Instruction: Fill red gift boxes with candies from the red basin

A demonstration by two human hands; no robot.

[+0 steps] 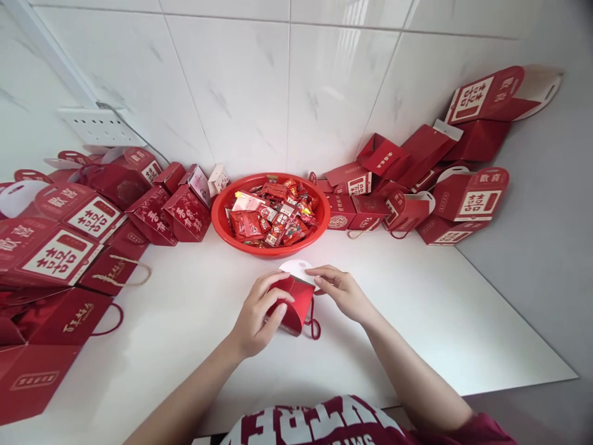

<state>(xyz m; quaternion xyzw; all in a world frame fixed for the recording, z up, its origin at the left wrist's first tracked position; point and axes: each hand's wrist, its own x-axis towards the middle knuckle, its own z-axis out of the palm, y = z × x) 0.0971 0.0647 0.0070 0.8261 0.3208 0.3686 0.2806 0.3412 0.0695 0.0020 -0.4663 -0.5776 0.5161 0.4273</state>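
Note:
A small red gift box (298, 303) lies on the white counter in front of me, with its white-lined, rounded flap (291, 267) standing out at the far side. My left hand (257, 315) grips the box from the left, fingers curved over its top and thumb at the near side. At the far right corner, my right hand (341, 293) pinches the edge of the flap between thumb and fingers. A dark red cord loop (315, 327) hangs from the box's right side onto the counter. The inside of the box is hidden from me.
Just beyond the box stands a red plastic basket (273, 251) full of wrapped sweets (280, 216). Red gift boxes (60, 253) are piled along the left. More boxes (472, 201) are stacked at the back right by the grey wall. A socket panel (99, 128) sits on the tiled wall.

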